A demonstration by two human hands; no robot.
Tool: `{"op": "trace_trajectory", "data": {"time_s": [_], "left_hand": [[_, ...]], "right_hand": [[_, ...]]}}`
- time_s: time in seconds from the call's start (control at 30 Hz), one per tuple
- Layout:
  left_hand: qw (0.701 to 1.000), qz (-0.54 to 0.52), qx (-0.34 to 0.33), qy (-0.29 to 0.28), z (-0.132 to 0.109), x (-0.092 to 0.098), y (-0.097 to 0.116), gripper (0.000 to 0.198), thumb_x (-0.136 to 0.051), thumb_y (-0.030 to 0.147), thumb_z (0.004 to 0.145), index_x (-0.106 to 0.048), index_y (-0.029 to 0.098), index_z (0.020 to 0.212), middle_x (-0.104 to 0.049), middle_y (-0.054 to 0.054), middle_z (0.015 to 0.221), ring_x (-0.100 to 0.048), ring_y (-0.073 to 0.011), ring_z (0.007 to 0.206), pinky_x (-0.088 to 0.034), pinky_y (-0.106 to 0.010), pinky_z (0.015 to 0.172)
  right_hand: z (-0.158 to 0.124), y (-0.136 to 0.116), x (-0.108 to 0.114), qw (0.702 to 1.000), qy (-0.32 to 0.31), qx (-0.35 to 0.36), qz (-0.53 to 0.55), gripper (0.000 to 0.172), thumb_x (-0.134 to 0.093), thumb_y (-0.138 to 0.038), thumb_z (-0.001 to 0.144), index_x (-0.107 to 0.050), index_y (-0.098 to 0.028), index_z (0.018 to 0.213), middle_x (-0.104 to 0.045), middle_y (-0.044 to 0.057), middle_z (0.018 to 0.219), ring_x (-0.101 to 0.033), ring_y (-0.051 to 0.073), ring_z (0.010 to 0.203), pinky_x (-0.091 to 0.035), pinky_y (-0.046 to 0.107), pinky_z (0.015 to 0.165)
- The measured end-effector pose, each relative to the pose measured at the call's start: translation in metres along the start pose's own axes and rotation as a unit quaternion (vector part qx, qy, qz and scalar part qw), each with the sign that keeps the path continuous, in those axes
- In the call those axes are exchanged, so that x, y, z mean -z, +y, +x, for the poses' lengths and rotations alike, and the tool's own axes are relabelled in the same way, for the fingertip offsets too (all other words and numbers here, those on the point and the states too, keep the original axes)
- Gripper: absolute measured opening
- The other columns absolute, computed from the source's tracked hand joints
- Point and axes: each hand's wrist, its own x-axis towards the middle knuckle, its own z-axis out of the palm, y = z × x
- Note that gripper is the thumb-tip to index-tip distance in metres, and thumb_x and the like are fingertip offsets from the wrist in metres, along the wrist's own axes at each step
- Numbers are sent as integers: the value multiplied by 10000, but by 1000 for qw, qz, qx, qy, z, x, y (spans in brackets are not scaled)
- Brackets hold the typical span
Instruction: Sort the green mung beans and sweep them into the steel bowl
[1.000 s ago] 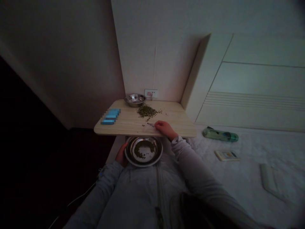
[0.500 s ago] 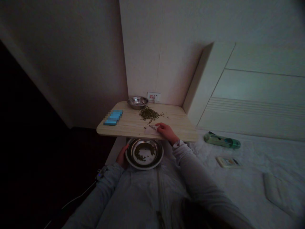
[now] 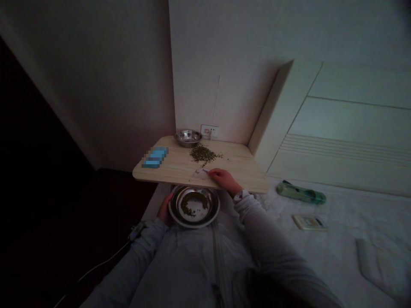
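Observation:
My left hand [image 3: 165,210] grips the left rim of a steel bowl [image 3: 210,216] below the table's front edge. Small green beans [image 3: 195,196] lie in a curved band inside it. Over the table, my right hand [image 3: 222,177] has its fingers closed at the edge of a thin, pale sheet [image 3: 199,173], which lies low over the wood with a few dark bits on it. Just beyond the sheet spreads a loose heap of green beans [image 3: 202,153]. The fingertips of my left hand are hidden by the bowl.
A second steel bowl [image 3: 188,137] stands at the back of the wooden table [image 3: 244,164], near a wall socket [image 3: 209,130]. A blue-screened device [image 3: 156,157] lies at the left. On the bed at right are a green bottle [image 3: 301,192] and a phone [image 3: 310,222].
My right hand has shifted slightly, its fingers now drawn together at the sheet's right side. The left hand and bowl have stayed in place. The view has tilted a little.

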Motion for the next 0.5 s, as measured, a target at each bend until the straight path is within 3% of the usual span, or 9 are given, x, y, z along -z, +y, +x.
{"op": "trace_trajectory", "data": {"time_s": [0.5], "left_hand": [[1000, 18, -5, 4, -3, -3, 2, 293, -396, 280, 729, -639, 125, 780, -677, -58, 761, -548, -204, 919, -373, -303, 864]], "right_hand": [[0, -1, -3, 996, -53, 62, -24, 300, -394, -205, 727, -580, -214, 962, -563, 22, 1041, -499, 132, 944, -347, 294, 853]]}}
